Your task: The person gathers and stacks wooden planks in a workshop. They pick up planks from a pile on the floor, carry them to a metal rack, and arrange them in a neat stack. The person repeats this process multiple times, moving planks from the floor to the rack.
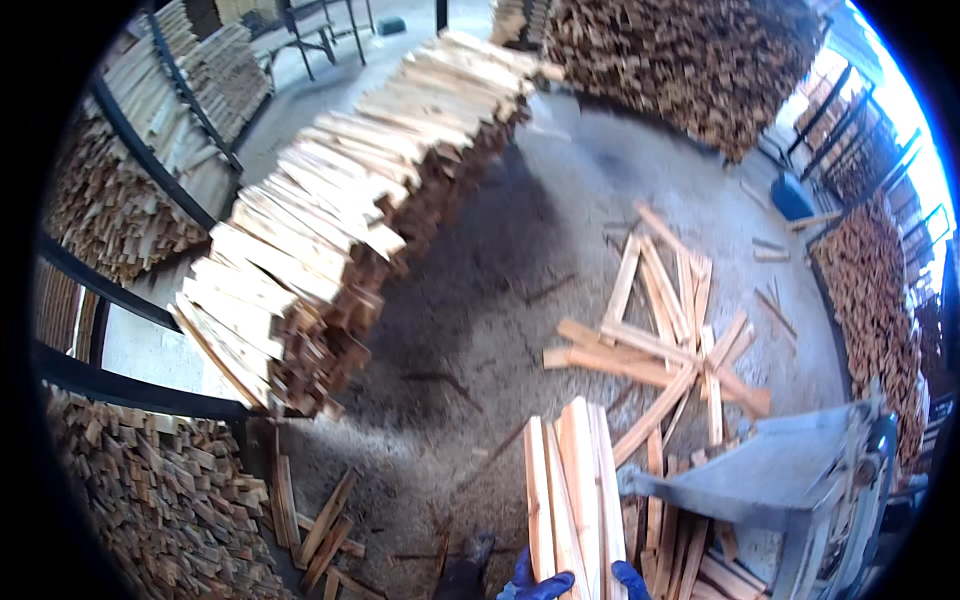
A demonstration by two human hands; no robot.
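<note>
A bundle of several pale wooden slats (577,485) stands roughly upright at the lower middle, close to my body. My left hand (541,582), in a dark blue glove, is closed round the bundle's lower left side. On its right side, my right hand (629,579), gloved the same, presses against the slats; part of it is cut off by the lower edge. The slats' lower ends are out of the picture. Just right of the bundle is a grey metal machine (760,470) with a flat sloping top, and loose slats (690,550) lie beneath it.
Ahead, a jumbled heap of slats (660,370) lies on the concrete floor. A long stack of slats (330,200) runs from left to far middle, beside dark metal posts. More wood stacks (680,60) stand behind, and a blue container (792,198) is at the right. Loose pieces (325,525) lie lower left.
</note>
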